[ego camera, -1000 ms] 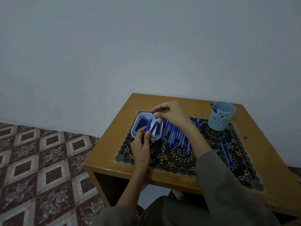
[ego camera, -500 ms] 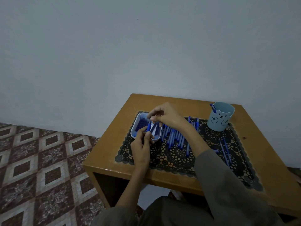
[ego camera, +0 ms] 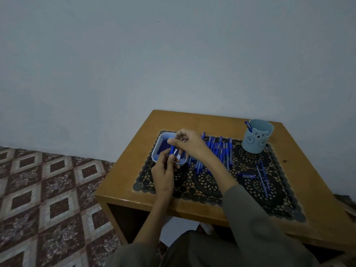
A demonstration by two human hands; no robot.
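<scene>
Head view: a person is sitting at a small wooden desk [ego camera: 131, 170] by a pale wall, both hands working over a tray.
Blue pen [ego camera: 172, 151]: it is standing nearly upright just above the near end of the light blue tray [ego camera: 155, 151], between the two hands.
Left hand [ego camera: 163, 174]: its fingers are curling round the pen's lower part.
Right hand [ego camera: 189, 141]: thumb and forefinger are pinching at the pen's top end; what they are nipping is too small to tell.
Handling: the pen is looking light, stiff and smooth, likely slippery and apt to roll. Gripping the barrel mid-length is probably giving the surest hold.
Tray: shallow plastic with rounded corners, holding small dark blue pieces.
Loose pens [ego camera: 217, 151]: thin blue sticks are lying side by side on the black lace mat [ego camera: 208, 189].
Bear-face cup [ego camera: 257, 137]: a matte pale blue cylinder is standing at the mat's far right corner.
</scene>
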